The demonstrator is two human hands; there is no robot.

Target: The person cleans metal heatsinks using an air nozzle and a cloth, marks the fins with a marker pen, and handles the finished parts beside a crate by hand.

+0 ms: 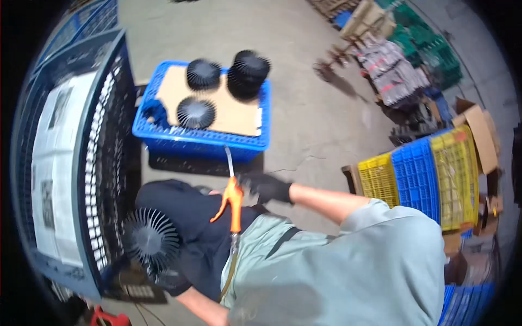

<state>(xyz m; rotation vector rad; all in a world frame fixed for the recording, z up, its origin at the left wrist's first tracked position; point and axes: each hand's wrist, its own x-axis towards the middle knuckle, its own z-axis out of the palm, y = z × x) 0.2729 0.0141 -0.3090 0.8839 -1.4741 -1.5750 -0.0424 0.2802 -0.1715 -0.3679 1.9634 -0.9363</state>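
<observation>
A black finned round part, like a heat sink [152,238], is in my left hand [169,280], which wears a dark glove and grips it from below. Beside my lap, my gloved right hand [266,188] is blurred, with its fingers at the head of an orange air blow gun [234,202]. Whether those fingers close on the gun is unclear. The gun's thin nozzle points toward a blue crate [201,139], and a hose runs from its handle. Several similar finned parts [197,113] stand on cardboard [228,120] on the crate, some stacked [249,74].
A big dark plastic crate [111,65] with printed sheets [65,163] inside stands to the left. Blue cloth [156,112] lies at the blue crate's corner. Yellow crates [455,176], another blue crate [416,182] and cardboard boxes [479,130] are at right. A red object [109,316] lies low left.
</observation>
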